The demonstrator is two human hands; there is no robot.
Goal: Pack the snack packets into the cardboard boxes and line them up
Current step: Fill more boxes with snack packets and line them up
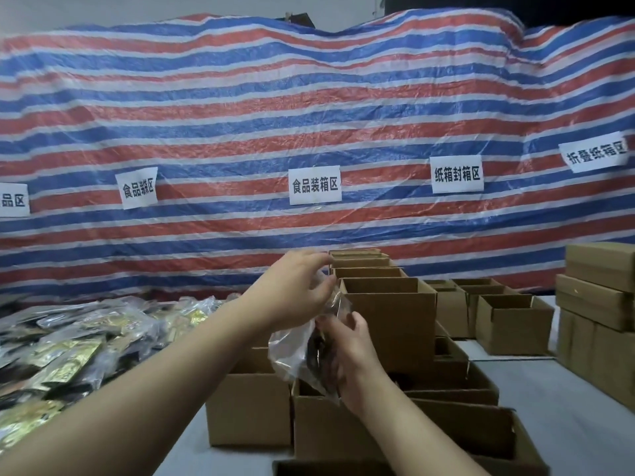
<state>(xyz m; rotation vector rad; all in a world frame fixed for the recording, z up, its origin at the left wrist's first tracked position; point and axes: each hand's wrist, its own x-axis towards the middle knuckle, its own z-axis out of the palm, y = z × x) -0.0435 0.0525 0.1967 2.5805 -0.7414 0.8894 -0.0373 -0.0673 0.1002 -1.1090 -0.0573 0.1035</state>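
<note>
both hands (299, 290) gripping snack packet (302, 352), above boxes (388, 304)

Packing workshop: zone signs (314, 186), cardboard boxes (390, 304).

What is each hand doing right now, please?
Left hand: fingers pinch the top of the clear snack packet.
Right hand: fingers curl round the same packet from the side, above the open boxes.

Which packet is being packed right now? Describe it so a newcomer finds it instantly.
Below the striped tarp, find the column of open cardboard boxes. Above its near end, the left hand and right hand hold a clear snack packet; every other packet lies piled at left.
</note>
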